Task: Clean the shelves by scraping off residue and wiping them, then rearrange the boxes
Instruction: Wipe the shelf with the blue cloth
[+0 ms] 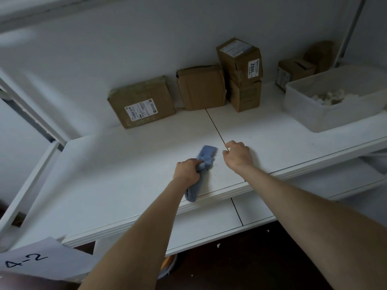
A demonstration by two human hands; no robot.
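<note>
A white shelf (125,164) runs across the view, with a thin seam down its middle. My left hand (187,170) is shut on a blue cloth (206,154) that lies pressed on the shelf near its front edge, just left of the seam. My right hand (237,154) rests on the shelf beside the cloth with its fingers curled; nothing shows in it. Against the back wall stand cardboard boxes: a flat labelled box (142,101), a plain box (201,86), and a box marked 1002 (240,59) stacked on another (245,97).
A translucent plastic bin (326,114) with white pieces inside sits at the right of the shelf, with more cardboard boxes (295,70) behind it. A lower shelf (209,227) shows beneath. A paper sign reading 4-2 (41,260) is at bottom left. A white frame post (31,185) slants at left.
</note>
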